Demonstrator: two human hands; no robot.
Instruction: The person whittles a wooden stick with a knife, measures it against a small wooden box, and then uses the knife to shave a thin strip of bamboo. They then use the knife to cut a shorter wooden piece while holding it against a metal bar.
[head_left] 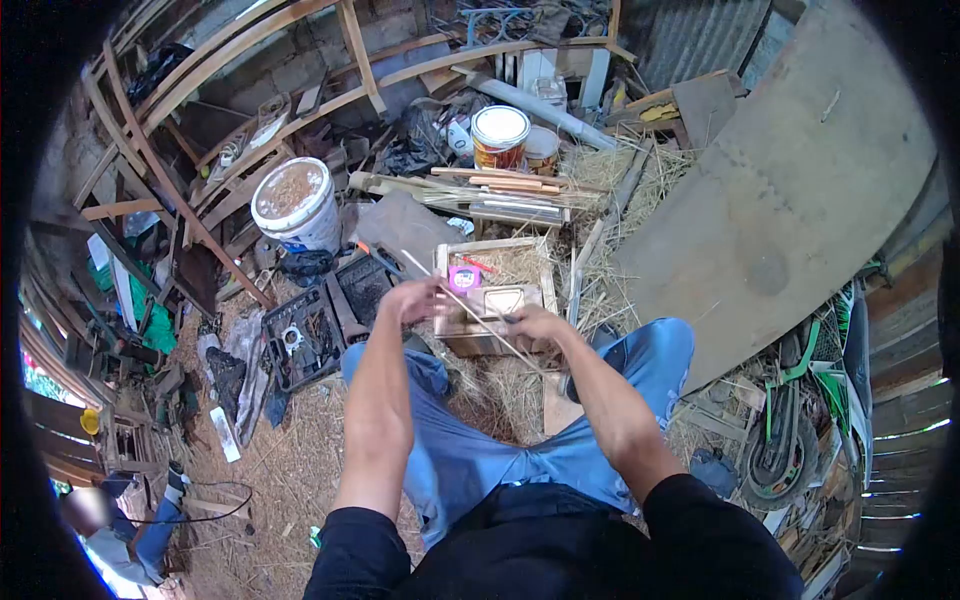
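A thin wooden strip (518,352) runs diagonally over a wooden box (490,345) between my knees. My left hand (412,300) is at the box's left side with its fingers closed round the strip's upper part. At the right, my right hand (535,323) is closed on a small dark object that I cannot make out, close to the strip. A pink tape measure (463,278) and a red pencil-like item (479,265) lie on the box, near a small light wooden frame (503,301).
An open black tool case (300,345) lies left of the box. Behind are a white bucket (297,205), a paint can (500,137) and stacked wood strips (510,195). A large board (770,200) leans at right. Another person (130,540) is at lower left.
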